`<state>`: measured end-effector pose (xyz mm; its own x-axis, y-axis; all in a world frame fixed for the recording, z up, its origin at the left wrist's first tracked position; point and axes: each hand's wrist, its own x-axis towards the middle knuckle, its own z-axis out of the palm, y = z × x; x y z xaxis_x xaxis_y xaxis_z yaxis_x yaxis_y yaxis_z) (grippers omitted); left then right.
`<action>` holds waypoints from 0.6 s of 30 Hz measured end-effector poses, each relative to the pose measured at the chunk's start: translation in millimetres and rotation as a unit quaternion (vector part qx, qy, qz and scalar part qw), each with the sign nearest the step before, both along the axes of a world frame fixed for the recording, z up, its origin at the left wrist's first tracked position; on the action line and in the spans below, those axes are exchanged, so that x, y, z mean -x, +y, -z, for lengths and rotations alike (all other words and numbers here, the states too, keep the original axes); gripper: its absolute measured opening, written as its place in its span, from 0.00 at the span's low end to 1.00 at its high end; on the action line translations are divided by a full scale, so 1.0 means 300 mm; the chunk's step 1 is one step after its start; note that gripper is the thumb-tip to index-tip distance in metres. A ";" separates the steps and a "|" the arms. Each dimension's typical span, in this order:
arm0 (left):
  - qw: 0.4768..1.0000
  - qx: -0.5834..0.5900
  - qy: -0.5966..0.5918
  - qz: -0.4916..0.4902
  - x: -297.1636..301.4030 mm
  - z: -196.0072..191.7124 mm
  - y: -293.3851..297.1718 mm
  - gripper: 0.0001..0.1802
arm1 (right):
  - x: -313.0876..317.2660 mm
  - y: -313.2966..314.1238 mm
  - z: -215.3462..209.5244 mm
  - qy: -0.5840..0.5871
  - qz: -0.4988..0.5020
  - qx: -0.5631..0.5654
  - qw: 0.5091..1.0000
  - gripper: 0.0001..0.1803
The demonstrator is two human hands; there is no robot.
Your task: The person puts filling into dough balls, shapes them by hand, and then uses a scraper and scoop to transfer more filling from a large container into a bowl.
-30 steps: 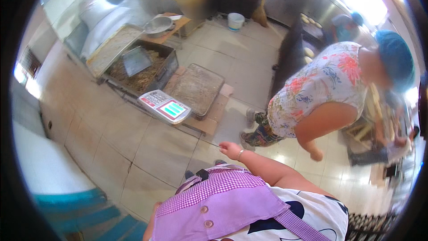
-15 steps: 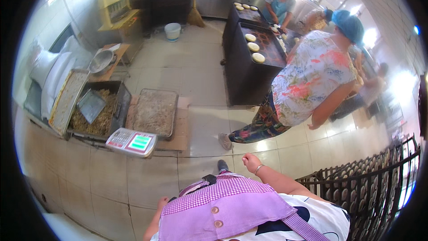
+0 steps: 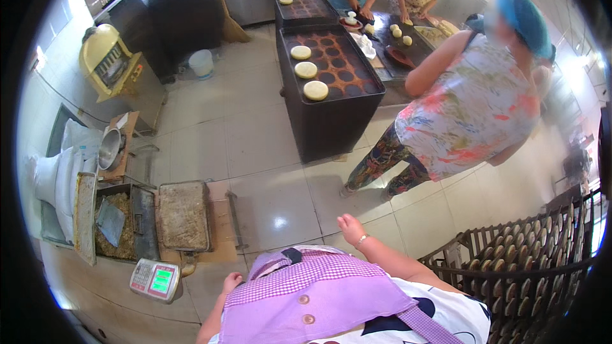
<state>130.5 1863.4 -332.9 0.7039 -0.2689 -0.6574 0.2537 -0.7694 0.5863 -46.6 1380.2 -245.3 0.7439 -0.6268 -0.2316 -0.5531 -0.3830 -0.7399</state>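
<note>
My right hand (image 3: 350, 229), with a bracelet at its wrist, hangs in front of my body over the tiled floor. Its fingers are loosely apart and nothing is in them. Beside the purple checked apron (image 3: 306, 293) that I wear, my left hand (image 3: 233, 281) hangs low with curled fingers and nothing visible in it; the apron partly hides that arm. Nearest to the left hand is a scale (image 3: 155, 279) with a lit green display. Ahead stands a dark griddle (image 3: 338, 79) with round moulds, where several pale round cakes (image 3: 315, 90) lie along its left side.
A person in a floral top (image 3: 472, 95) stands ahead right; two others work at a dark table (image 3: 408, 57). A rack of round cakes (image 3: 529, 261) is close on my right. To the left are a flat tray (image 3: 183, 216), a crumb-filled bin (image 3: 137, 242), a yellow machine (image 3: 108, 60) and a white bucket (image 3: 202, 64).
The view has moved forward and turned, so the griddle is nearer and the scale lower left. The person in the floral top has stepped. My right hand's fingers have loosened.
</note>
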 end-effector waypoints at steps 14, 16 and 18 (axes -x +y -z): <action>0.988 0.093 -0.110 -0.051 -0.750 0.211 -0.309 0.11 | -1.377 -0.315 -0.309 -0.076 -0.214 -0.117 0.967 0.24; 0.986 0.128 -0.078 -0.072 -0.889 0.312 -0.218 0.11 | -1.609 -0.322 -0.353 -0.045 -0.245 -0.096 0.964 0.23; 0.984 0.141 -0.070 -0.077 -0.981 0.302 -0.272 0.12 | -1.730 -0.358 -0.376 -0.062 -0.149 -0.176 0.971 0.20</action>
<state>424.8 1781.7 -423.6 0.8288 -0.3107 -0.4655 0.2561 -0.5291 0.8090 472.3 1272.8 -132.5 0.9165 -0.2769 -0.2889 -0.3539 -0.2241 -0.9080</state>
